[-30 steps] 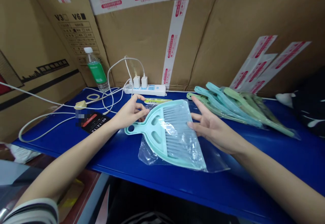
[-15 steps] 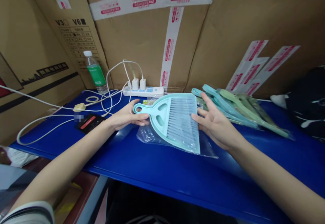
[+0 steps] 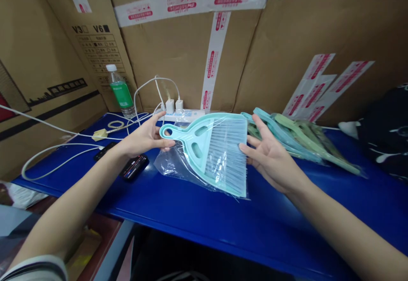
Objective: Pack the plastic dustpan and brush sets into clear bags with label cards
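Note:
A light turquoise plastic hand brush (image 3: 213,149) in a clear plastic bag (image 3: 174,166) is held tilted above the blue table (image 3: 197,213). My left hand (image 3: 143,138) pinches its handle near the hanging hole. My right hand (image 3: 270,157) supports the bristle end, fingers spread against the side. The bag hangs loose below the handle.
A pile of bagged blue and green brushes (image 3: 296,138) lies at the right. A power strip (image 3: 183,113) with chargers and white cables (image 3: 63,145), a green-labelled bottle (image 3: 119,89) and a black phone (image 3: 134,167) are at the left. Cardboard boxes (image 3: 191,51) wall the back.
The brush has been lifted off the table and swung left, handle higher. The phone now shows beneath my left forearm.

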`<state>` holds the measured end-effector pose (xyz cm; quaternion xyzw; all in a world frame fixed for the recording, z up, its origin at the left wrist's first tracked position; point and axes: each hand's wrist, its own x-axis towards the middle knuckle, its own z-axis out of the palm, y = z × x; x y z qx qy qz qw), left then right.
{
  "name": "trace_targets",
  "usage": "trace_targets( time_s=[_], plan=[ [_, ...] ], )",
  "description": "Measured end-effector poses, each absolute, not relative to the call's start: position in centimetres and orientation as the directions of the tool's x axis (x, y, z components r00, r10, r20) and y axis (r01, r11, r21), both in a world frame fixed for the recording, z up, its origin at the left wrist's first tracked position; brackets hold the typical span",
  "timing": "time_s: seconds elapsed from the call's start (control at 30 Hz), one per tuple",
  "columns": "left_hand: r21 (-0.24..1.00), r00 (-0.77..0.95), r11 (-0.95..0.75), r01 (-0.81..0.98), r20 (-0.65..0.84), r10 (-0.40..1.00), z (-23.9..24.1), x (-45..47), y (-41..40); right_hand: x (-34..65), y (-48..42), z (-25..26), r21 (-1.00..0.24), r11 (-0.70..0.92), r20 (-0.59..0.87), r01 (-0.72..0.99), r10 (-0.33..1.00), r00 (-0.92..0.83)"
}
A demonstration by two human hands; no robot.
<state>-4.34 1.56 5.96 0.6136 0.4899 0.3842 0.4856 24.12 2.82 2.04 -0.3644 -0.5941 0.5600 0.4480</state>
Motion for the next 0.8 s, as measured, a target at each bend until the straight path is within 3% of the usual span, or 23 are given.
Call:
trace_targets(
  time_s=[0.13,0.3,0.43,0.6,0.8],
  plan=[
    [0.975,0.192,-0.035,0.219,-0.008,0.981,5.1,-4.8,0.5,23.9,2.4,1.9,-0.99,0.108,0.134,-0.094,0.93,-0.343],
    [0.999,0.073,-0.018,0.031,0.015,0.997,3.9,-4.8,0.0,23.8,2.6,1.2,-0.991,0.084,0.117,-0.105,0.92,-0.373],
    [0.999,0.124,0.044,-0.025,-0.041,0.991,4.3,-5.0,1.1,23.6,2.6,0.8,-0.996,0.029,0.063,-0.081,0.889,-0.454],
    [0.979,0.241,-0.001,0.202,-0.049,0.969,4.0,-5.0,1.9,23.5,2.4,0.9,-0.997,0.009,0.042,-0.074,0.883,-0.467],
    [0.861,0.081,-0.207,0.464,0.192,0.978,5.2,-6.6,0.8,24.5,3.0,1.6,-0.997,0.071,0.072,-0.017,0.901,-0.428]
  ],
)
